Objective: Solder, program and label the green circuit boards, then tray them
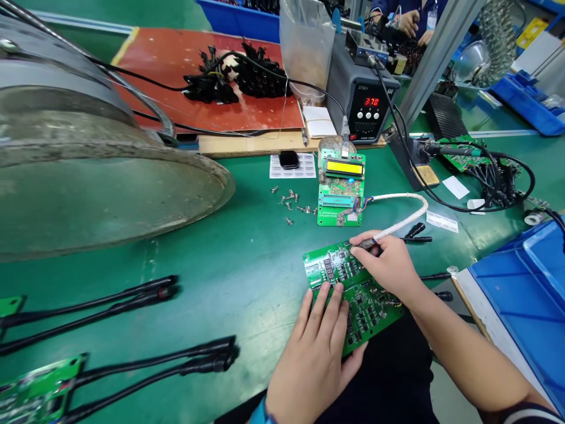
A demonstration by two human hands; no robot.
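Note:
Two green circuit boards lie side by side at the table's front edge: an upper board (315,268) with a four-digit display and a lower board (371,312). My left hand (313,347) rests flat on their left part, fingers stretched out and thumb along the lower board's near edge. Pinched in my right hand (391,265) is a dark programming probe (367,242), its tip at the upper board's far edge. A white sleeved cable (408,197) runs from the probe to a green programmer board (326,216) with a lit yellow screen. The exact contact point is hidden by my fingers.
Loose metal screws (289,197) and a black oval object (289,159) lie left of the programmer. Behind stands a soldering station (364,106). A large fume hood (110,194) overhangs the left. Boards with black cables (176,368) lie front left; a blue bin (521,300) sits right.

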